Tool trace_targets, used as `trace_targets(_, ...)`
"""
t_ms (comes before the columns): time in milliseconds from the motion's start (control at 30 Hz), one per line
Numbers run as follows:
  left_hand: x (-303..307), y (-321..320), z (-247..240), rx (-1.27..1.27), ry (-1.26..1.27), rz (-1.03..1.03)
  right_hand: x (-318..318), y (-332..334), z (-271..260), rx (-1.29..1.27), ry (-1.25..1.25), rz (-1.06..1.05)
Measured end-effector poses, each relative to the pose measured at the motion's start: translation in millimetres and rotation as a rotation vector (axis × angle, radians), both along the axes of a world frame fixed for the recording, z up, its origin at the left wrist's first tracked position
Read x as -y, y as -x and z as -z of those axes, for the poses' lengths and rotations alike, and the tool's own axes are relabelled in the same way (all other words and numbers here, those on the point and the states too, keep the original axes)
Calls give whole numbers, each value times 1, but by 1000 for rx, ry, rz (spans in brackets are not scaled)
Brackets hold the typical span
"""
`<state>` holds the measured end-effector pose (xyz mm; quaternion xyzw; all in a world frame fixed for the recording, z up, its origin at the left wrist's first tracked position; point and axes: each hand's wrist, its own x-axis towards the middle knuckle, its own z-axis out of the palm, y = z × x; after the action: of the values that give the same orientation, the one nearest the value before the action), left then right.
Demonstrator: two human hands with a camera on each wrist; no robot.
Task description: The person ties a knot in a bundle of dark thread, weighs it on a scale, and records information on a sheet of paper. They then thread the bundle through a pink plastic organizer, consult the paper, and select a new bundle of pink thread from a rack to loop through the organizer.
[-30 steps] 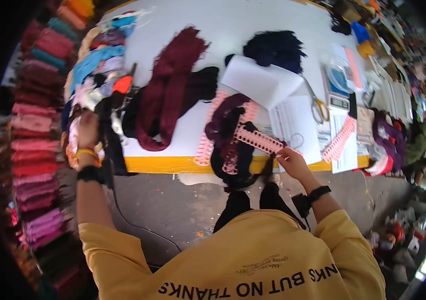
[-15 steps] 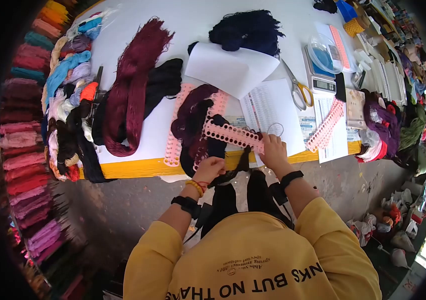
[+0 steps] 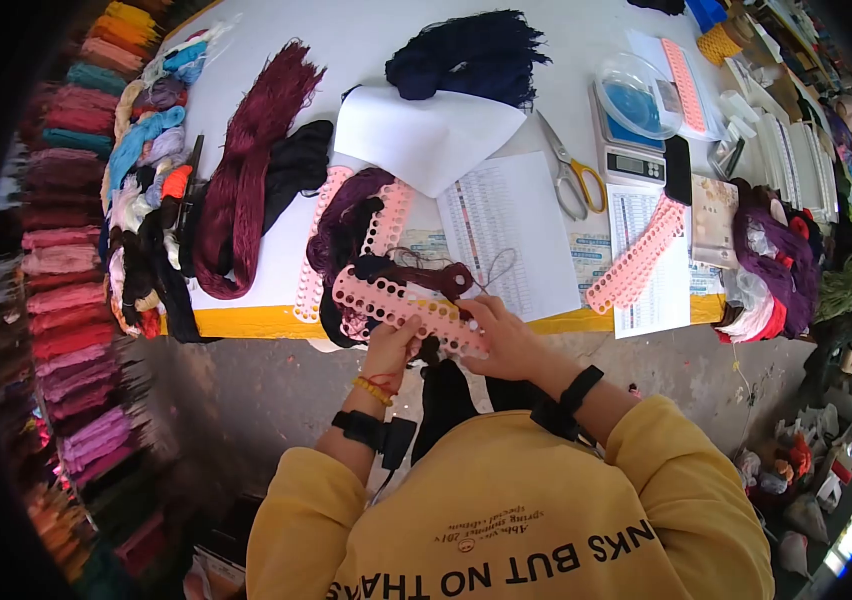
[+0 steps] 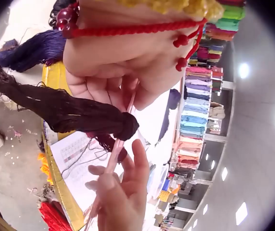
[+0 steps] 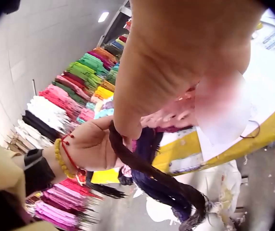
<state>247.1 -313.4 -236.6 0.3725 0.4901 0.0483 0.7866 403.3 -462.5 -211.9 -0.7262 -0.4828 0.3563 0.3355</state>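
Both hands hold a pink perforated thread holder [image 3: 386,300], a flat strip with rows of holes, near the table's front edge. My left hand [image 3: 392,352] pinches it along its near side. At its right end my right hand [image 3: 506,338] grips it between thumb and fingers. In the left wrist view a dark brown thread skein [image 4: 75,113] hangs looped from the holder, between the two hands. Maroon thread [image 3: 454,278] lies along its far side. Under and behind it, dark purple and black skeins [image 3: 346,225] lie across more pink holders [image 3: 321,250].
Maroon [image 3: 251,190] and navy [image 3: 471,55] thread bundles lie farther back. Printed sheets [image 3: 506,230], scissors [image 3: 576,180], a digital scale [image 3: 634,165] and another pink holder [image 3: 636,265] are at right. Mixed skeins [image 3: 141,200] pile along the left edge.
My left hand has come from the skein pile at left to the pink holder and now grips it. The right hand keeps its hold, and the holder has turned.
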Motion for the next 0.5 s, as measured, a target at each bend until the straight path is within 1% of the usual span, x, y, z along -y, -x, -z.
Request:
trace_targets(67,8,2,-21,31,-65,29,-1,-4,-9,-155,-54,-32)
trace_targets(100,12,5,-27,15,-114,75,-3,-6,-12,-199,-143,-52)
trace_targets(200,25,6,-54,37,-155,59,-11,-13,-16,-792,191,-84)
trace_targets(233,29,6,-64,64,-122,12,-11,-14,-20,-800,174,-107)
trace_targets(333,41,12,-78,112,-104,-134,-9,-20,-21,-554,140,-288)
trace_targets(367,41,20,-80,112,-73,-126,-8,-22,-24,-600,189,-281)
trace_targets(433,47,30,-84,110,-93,-166,-6,-26,-31,-694,289,-265)
trace_targets(467,50,35,-85,112,-104,-180,-6,-25,-31,-719,294,-247)
trace_targets(500,52,42,-79,175,-74,-239,-6,-24,-30,-743,299,-224)
